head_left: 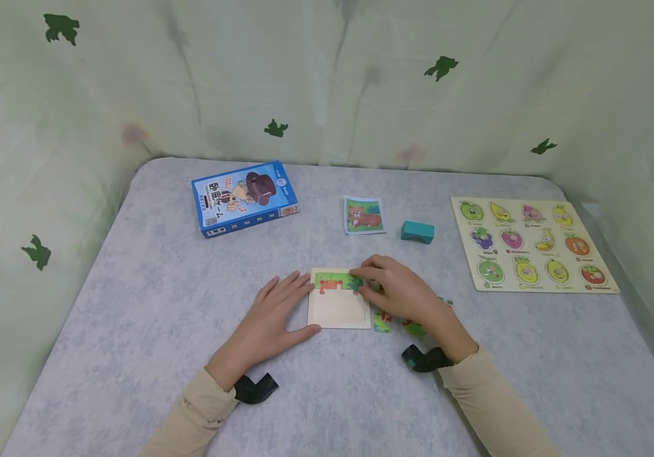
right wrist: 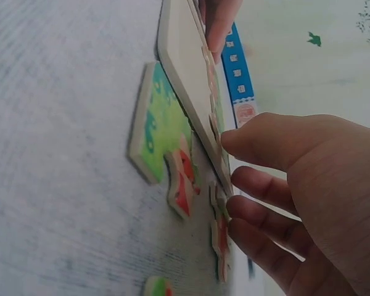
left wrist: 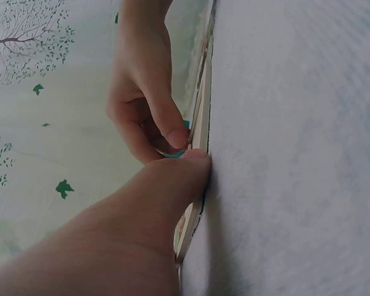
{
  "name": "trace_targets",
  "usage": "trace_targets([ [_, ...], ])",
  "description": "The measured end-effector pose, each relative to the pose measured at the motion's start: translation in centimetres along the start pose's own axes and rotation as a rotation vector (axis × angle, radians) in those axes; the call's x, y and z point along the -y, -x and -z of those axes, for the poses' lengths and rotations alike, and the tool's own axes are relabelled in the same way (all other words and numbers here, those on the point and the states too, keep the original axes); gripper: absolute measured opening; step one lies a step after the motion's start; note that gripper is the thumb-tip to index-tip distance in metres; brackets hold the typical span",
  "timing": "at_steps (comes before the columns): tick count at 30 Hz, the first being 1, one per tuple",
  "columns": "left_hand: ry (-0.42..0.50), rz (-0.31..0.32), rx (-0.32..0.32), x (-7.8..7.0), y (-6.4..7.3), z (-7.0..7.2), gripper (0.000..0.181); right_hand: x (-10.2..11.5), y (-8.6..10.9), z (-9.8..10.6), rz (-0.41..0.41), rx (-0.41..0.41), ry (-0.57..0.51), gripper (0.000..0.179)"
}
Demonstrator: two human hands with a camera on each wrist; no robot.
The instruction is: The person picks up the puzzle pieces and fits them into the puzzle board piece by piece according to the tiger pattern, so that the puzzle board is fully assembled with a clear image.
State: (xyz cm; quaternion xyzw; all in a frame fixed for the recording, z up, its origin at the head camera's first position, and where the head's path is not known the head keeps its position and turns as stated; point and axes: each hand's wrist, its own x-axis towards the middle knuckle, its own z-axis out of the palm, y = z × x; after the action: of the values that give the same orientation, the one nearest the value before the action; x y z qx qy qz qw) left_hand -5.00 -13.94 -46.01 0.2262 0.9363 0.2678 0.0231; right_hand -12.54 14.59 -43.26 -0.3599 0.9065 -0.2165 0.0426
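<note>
A small wooden puzzle board [head_left: 339, 311] lies in front of me, its upper strip filled with green and orange animal pieces. My left hand [head_left: 272, 317] holds the board's left side, fingers straight along the upper edge and thumb at the lower corner. Over the upper right corner, my right hand [head_left: 398, 289] has thumb and index finger around a green puzzle piece [head_left: 354, 283]; its other fingers curl loosely in the right wrist view. Loose pieces lie right of the board, including a green one with red [right wrist: 163, 123] and another [head_left: 414, 328] partly under the right hand.
Behind the board are a picture card of a brown bear [head_left: 364, 216] and a teal block [head_left: 418, 231]. A blue game box [head_left: 245, 198] stands at the back left. To the right lies a fruit puzzle board [head_left: 533, 244]. A printed curtain [head_left: 327, 82] hangs behind the table.
</note>
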Motion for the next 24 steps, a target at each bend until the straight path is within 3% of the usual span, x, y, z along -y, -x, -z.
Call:
trace_targets([
  [9,0.006,-0.005,0.0,0.1,0.0,-0.1,0.084,0.2,0.3,0.9,-0.037,-0.005,-0.016,0.033],
  [24,-0.003,-0.002,0.009,0.1,0.1,0.2,0.084,0.2,0.3,1.9,-0.015,-0.023,-0.019,0.036],
])
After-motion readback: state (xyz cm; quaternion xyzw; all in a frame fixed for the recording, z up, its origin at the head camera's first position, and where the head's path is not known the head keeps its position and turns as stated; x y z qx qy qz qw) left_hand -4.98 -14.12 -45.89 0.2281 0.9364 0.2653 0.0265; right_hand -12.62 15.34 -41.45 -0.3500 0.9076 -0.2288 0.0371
